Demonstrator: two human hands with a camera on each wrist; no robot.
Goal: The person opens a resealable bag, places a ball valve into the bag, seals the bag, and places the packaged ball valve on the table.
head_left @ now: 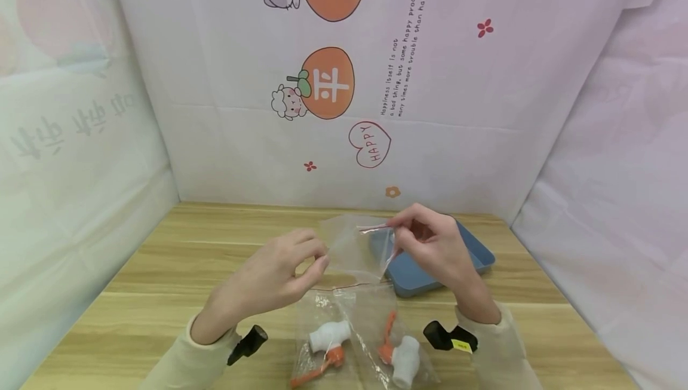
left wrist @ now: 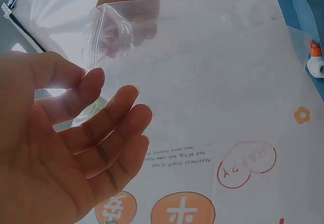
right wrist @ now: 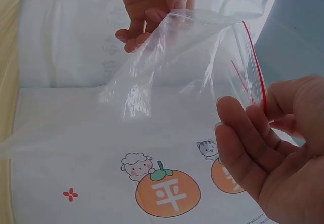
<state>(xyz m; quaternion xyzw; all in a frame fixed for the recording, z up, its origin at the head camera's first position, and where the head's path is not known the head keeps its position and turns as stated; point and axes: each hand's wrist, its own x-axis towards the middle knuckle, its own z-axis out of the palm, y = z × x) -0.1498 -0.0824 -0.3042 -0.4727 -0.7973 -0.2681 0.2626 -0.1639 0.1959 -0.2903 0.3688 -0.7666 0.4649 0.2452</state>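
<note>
A clear zip-lock bag (head_left: 349, 255) with a red line along its mouth is held up over the table between both hands. My left hand (head_left: 271, 267) pinches one side of its mouth between thumb and index finger, the other fingers loosely bent. At the opposite side, my right hand (head_left: 432, 246) pinches the red-lined edge. No object shows inside this bag. Below the hands lie two more clear zip-lock bags, one holding a white ball valve (head_left: 330, 336) with an orange handle, the other a similar ball valve (head_left: 405, 361).
A blue tray (head_left: 414, 276) stands behind and below the right hand. In the left wrist view another white and orange valve (left wrist: 316, 64) shows in it. Printed white cloth (head_left: 457, 109) hangs at the back and sides of the wood-grain table (head_left: 215, 235).
</note>
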